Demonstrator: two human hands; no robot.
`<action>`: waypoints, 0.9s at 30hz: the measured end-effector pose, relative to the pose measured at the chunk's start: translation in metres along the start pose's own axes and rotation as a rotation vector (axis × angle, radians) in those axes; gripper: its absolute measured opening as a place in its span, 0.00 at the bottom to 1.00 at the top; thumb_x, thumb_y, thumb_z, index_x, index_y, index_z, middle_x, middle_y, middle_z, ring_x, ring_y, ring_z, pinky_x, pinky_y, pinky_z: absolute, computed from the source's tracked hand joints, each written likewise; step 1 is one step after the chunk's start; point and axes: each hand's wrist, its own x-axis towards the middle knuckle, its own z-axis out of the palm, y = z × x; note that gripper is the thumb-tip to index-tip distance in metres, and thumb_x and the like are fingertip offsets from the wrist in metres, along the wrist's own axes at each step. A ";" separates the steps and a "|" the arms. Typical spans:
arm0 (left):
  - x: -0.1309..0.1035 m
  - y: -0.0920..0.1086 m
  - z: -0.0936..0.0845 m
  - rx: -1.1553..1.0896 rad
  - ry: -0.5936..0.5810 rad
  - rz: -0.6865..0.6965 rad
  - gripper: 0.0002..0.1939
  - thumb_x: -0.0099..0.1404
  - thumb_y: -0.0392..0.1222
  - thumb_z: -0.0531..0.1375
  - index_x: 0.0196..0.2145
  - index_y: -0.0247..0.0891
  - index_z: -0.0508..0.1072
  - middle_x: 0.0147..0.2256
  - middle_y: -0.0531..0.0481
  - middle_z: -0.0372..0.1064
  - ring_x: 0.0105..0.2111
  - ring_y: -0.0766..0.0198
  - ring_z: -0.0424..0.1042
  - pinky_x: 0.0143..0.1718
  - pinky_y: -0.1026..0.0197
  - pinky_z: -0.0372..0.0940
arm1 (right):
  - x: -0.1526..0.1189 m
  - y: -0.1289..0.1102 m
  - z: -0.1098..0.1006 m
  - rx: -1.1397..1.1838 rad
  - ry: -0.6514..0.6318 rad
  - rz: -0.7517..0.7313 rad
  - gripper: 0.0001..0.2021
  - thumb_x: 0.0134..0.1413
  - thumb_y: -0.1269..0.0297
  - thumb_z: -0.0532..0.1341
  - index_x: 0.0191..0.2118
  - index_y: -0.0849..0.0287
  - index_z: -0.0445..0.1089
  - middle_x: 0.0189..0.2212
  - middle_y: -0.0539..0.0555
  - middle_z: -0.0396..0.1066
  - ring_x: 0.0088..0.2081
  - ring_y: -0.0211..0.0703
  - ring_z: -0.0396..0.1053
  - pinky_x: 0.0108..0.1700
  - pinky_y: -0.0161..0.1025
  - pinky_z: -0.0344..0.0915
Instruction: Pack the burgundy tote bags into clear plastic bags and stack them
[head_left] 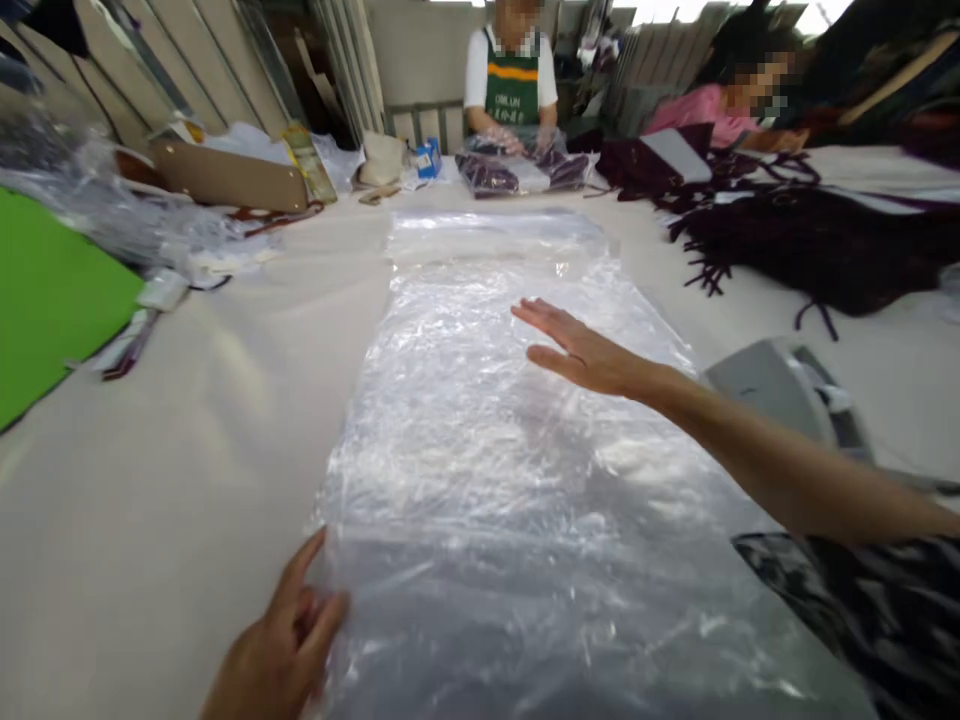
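A long clear plastic bag or sheet [465, 420], crinkled and shiny, lies flat along the white table before me. Over its upper middle is my right hand [574, 348], fingers stretched out and palm down, holding nothing; whether it touches the plastic I cannot tell. At the sheet's lower left edge is my left hand [277, 630]. Its index finger and thumb are apart and reach to the plastic's edge, while the other fingers curl beneath, partly hidden.
A grey tape dispenser-like device [787, 390] stands right of the plastic. Dark fringed garments [825, 240] are piled at the right. A green board [56, 300] and loose clear plastic [150, 200] lie left. Across the table, a person in a green apron [512, 85] handles a bagged dark item [517, 172].
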 end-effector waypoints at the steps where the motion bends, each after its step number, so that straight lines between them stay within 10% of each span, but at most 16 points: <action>1: -0.001 0.001 0.000 0.016 -0.015 0.027 0.31 0.66 0.56 0.53 0.63 0.45 0.58 0.21 0.61 0.65 0.18 0.63 0.70 0.28 0.65 0.66 | -0.022 -0.023 0.012 0.008 -0.077 -0.043 0.37 0.64 0.35 0.49 0.72 0.42 0.47 0.73 0.44 0.41 0.73 0.59 0.35 0.71 0.62 0.35; 4: -0.002 0.001 -0.003 0.025 -0.063 0.086 0.31 0.67 0.55 0.53 0.64 0.42 0.57 0.22 0.62 0.66 0.17 0.64 0.69 0.27 0.65 0.65 | -0.081 -0.058 0.058 -0.019 -0.234 -0.167 0.35 0.63 0.38 0.55 0.71 0.42 0.52 0.72 0.45 0.46 0.73 0.58 0.39 0.72 0.60 0.30; 8: 0.000 0.000 -0.010 0.022 -0.104 0.141 0.34 0.66 0.52 0.55 0.66 0.39 0.56 0.20 0.62 0.64 0.18 0.63 0.71 0.25 0.65 0.64 | -0.117 -0.048 0.101 -0.141 -0.264 -0.179 0.30 0.66 0.43 0.55 0.70 0.43 0.54 0.72 0.45 0.45 0.73 0.51 0.39 0.73 0.55 0.25; 15: 0.002 0.000 -0.012 -0.151 -0.146 0.135 0.33 0.68 0.45 0.56 0.67 0.36 0.52 0.21 0.60 0.64 0.16 0.66 0.67 0.19 0.67 0.60 | -0.157 -0.075 0.068 -0.229 -0.023 -0.110 0.32 0.68 0.42 0.51 0.71 0.47 0.51 0.73 0.51 0.43 0.73 0.53 0.40 0.72 0.56 0.31; 20: 0.008 -0.011 -0.005 -0.021 -0.105 0.227 0.34 0.68 0.50 0.54 0.67 0.38 0.52 0.21 0.59 0.65 0.17 0.63 0.68 0.21 0.64 0.62 | -0.218 -0.067 0.090 -0.305 0.047 0.078 0.30 0.68 0.45 0.53 0.70 0.48 0.54 0.72 0.54 0.46 0.72 0.56 0.43 0.71 0.60 0.36; 27: 0.052 -0.028 -0.027 0.385 0.086 0.426 0.39 0.64 0.64 0.52 0.65 0.38 0.59 0.47 0.39 0.73 0.45 0.45 0.75 0.46 0.49 0.67 | -0.220 -0.057 0.100 -0.220 0.039 0.137 0.32 0.67 0.43 0.53 0.70 0.53 0.57 0.71 0.59 0.49 0.72 0.54 0.45 0.71 0.58 0.42</action>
